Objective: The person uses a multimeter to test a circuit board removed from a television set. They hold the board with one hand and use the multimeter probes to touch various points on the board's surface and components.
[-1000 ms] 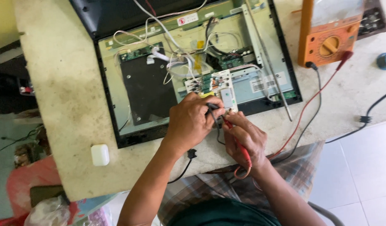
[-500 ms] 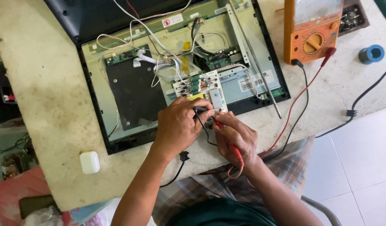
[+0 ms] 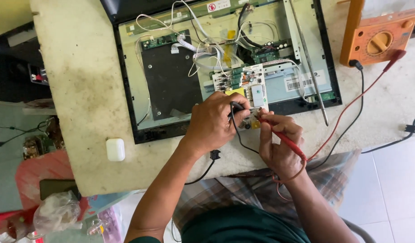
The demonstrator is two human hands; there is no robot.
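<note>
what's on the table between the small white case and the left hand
In the head view, the black frame corner of the opened monitor lies between the white case and the left hand.

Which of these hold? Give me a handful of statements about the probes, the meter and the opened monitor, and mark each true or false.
1. The left hand holds the black probe on the circuit board. True.
2. The right hand holds a screwdriver. False: it holds the red probe.
3. The orange multimeter sits at the far right of the table. True.
4. The opened monitor has its back cover on. False: its boards and wiring are exposed.
5. A small white case lies on the monitor. False: it lies on the table beside it.
</note>
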